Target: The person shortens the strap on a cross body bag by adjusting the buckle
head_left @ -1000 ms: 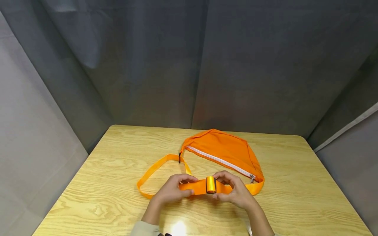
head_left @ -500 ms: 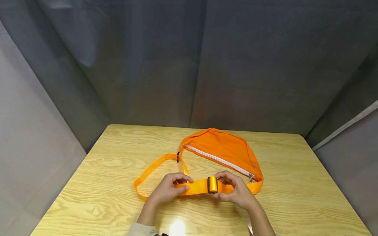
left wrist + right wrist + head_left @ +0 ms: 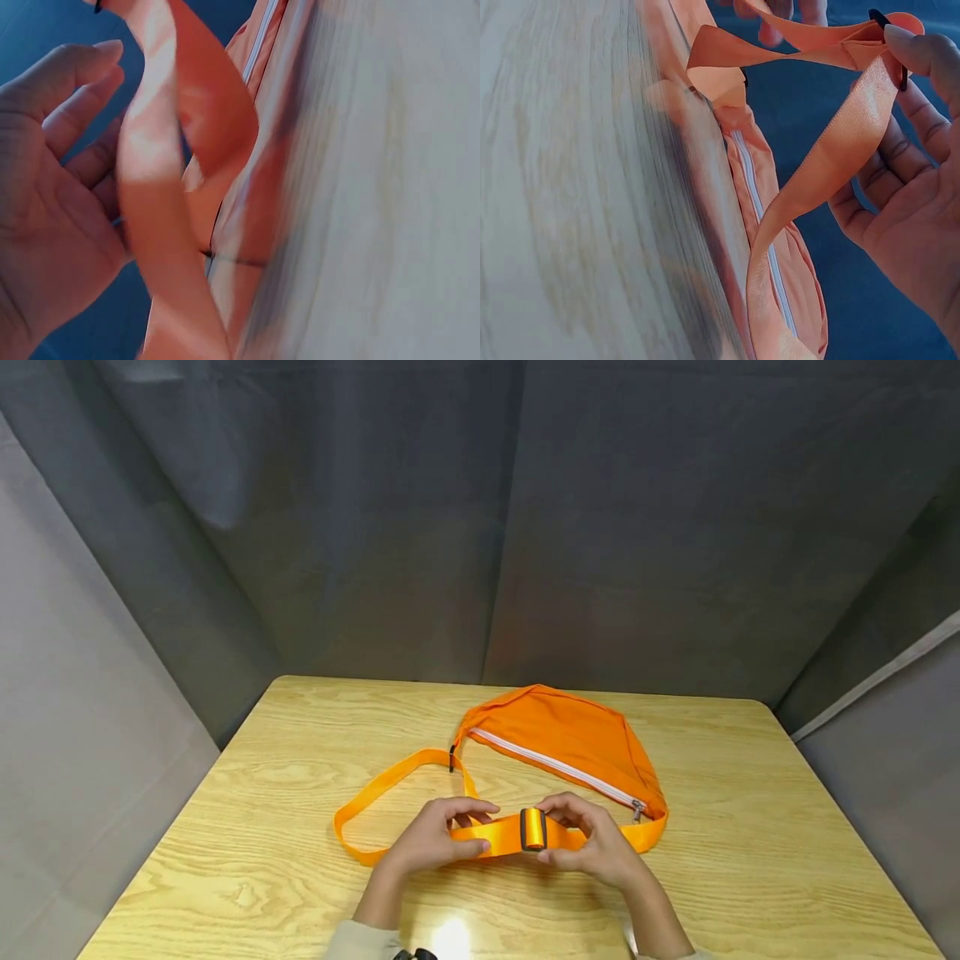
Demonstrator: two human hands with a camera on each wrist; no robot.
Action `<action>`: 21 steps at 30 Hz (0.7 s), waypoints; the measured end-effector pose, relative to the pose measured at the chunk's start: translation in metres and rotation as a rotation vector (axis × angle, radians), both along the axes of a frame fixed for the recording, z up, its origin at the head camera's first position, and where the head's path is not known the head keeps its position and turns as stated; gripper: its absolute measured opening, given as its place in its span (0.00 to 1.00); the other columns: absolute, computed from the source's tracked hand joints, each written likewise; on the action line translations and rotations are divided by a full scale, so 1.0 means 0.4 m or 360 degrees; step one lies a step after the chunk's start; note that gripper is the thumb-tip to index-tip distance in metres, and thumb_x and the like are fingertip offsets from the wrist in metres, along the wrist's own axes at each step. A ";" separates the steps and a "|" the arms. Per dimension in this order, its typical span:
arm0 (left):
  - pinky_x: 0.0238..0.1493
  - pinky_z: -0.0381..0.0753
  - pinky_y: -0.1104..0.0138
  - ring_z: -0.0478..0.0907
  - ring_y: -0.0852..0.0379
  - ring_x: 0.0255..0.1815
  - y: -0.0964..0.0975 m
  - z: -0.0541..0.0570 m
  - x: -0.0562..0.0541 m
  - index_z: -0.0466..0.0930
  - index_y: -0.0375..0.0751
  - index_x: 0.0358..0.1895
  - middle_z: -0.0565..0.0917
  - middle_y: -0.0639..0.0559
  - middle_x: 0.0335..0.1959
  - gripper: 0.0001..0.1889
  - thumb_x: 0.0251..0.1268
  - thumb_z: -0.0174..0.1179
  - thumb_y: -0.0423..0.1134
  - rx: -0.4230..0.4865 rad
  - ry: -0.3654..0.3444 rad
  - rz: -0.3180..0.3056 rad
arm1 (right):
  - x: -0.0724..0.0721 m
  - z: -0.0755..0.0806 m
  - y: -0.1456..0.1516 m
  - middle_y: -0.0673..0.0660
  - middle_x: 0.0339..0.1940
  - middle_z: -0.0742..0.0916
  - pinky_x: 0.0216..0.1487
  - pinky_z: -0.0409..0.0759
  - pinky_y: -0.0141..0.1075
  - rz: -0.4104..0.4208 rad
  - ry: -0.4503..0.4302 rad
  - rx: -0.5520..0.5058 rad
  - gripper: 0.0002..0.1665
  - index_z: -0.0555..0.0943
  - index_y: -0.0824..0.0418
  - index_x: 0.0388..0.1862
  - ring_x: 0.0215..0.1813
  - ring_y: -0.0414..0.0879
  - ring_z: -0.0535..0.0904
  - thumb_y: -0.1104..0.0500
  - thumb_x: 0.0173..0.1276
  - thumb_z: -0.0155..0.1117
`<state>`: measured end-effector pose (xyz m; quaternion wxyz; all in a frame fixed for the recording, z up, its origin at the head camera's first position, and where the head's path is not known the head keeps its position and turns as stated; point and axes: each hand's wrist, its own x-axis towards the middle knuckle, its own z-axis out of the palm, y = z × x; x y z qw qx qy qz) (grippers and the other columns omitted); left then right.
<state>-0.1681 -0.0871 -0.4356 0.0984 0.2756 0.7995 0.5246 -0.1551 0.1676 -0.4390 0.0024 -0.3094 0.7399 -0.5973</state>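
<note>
An orange waist bag with a white zipper lies on the wooden table. Its bright orange strap is raised between both hands. My right hand pinches the black slider buckle by its edge, and in the right wrist view the thumb presses on it. My left hand surrounds the strap loosely: the thumb overlaps its front and the index finger sits above its upper edge. In the left wrist view a gap shows between the fingertips and the strap.
A loop of strap lies left of the bag, running to a black ring at the bag's corner. Metal zipper pull hangs at the bag's right end. Dark grey curtains close off the back.
My left hand slid left along the strap, then came back to the right with its index finger lifting. The buckle shifted slightly right, then back left, still in my right hand. The bag stayed put.
</note>
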 end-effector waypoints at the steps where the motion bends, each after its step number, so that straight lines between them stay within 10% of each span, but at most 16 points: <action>1: 0.39 0.73 0.54 0.74 0.43 0.40 0.006 0.003 -0.001 0.80 0.40 0.52 0.82 0.44 0.43 0.20 0.53 0.65 0.29 -0.0014 0.0012 -0.0004 | -0.002 0.000 -0.001 0.60 0.38 0.82 0.42 0.76 0.45 0.0006 -0.0004 0.0001 0.25 0.76 0.68 0.46 0.36 0.54 0.77 0.74 0.47 0.72; 12: 0.33 0.70 0.66 0.72 0.51 0.32 0.026 0.000 -0.010 0.83 0.37 0.45 0.81 0.46 0.35 0.13 0.54 0.64 0.27 -0.0001 -0.0022 0.0010 | -0.007 0.006 -0.008 0.59 0.37 0.82 0.43 0.75 0.48 -0.0035 -0.0104 0.0067 0.25 0.75 0.67 0.46 0.37 0.60 0.76 0.71 0.47 0.73; 21: 0.32 0.73 0.69 0.73 0.58 0.31 -0.024 -0.078 -0.031 0.84 0.48 0.43 0.80 0.54 0.32 0.11 0.57 0.63 0.31 0.0083 -0.0073 0.0071 | -0.018 -0.036 0.013 0.57 0.39 0.83 0.43 0.75 0.45 -0.0114 -0.0116 0.0143 0.28 0.76 0.64 0.48 0.37 0.56 0.77 0.69 0.46 0.75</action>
